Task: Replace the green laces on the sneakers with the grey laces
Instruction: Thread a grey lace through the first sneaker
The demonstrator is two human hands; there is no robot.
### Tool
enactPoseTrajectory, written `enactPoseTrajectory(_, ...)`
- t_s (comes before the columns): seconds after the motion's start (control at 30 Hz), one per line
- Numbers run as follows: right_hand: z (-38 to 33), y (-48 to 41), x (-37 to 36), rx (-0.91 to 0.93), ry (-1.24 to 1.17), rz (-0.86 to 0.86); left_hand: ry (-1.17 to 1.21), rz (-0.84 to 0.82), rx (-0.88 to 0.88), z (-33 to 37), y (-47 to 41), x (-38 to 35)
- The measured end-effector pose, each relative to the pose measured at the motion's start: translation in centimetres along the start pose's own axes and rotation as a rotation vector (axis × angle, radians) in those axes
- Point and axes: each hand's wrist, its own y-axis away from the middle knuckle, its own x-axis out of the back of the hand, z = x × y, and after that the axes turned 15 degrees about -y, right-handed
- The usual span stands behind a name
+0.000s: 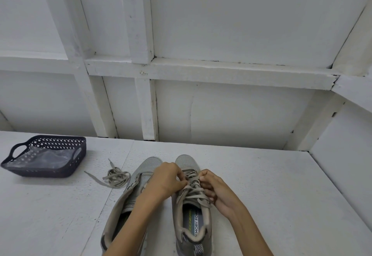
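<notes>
Two grey sneakers stand side by side on the white table, toes pointing away from me. The left sneaker (128,195) shows no lace in its eyelets. The right sneaker (191,215) has a pale lace (193,191) threaded across its tongue. My left hand (167,179) reaches over and pinches that lace near the upper eyelets. My right hand (215,189) grips the lace on the shoe's right side. A loose lace (116,177), greenish-grey, lies bunched on the table left of the shoes.
A dark perforated basket (48,157) with a clear plastic bag inside sits at the far left of the table. White panelled walls rise behind and to the right of the table (281,185).
</notes>
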Motion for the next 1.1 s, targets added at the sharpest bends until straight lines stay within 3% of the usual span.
enactPoseTrajectory(0.2,0.0,-0.2,0.0,-0.047,-0.127,0.002,-0.029,-0.045,-0.086,0.0,0.3,0.0)
enactPoseTrajectory(0.37,0.4,-0.4,0.2,-0.067,-0.212,0.008,0.042,0.038,-0.065,0.1,1.9,-1.0)
enactPoseTrajectory(0.67,-0.8,-0.8,-1.0,0.035,0.453,0.106,0.175,0.012,-0.014,-0.5,1.5,-1.0)
enactPoseTrajectory(0.9,-1.6,-0.9,-0.9,0.212,0.657,0.049,0.11,0.024,-0.024,-0.5,1.0,-0.6)
enactPoseTrajectory(1.1,0.0,-0.6,-1.2,0.077,0.299,0.051,0.246,0.168,0.058,-0.2,2.2,-1.8)
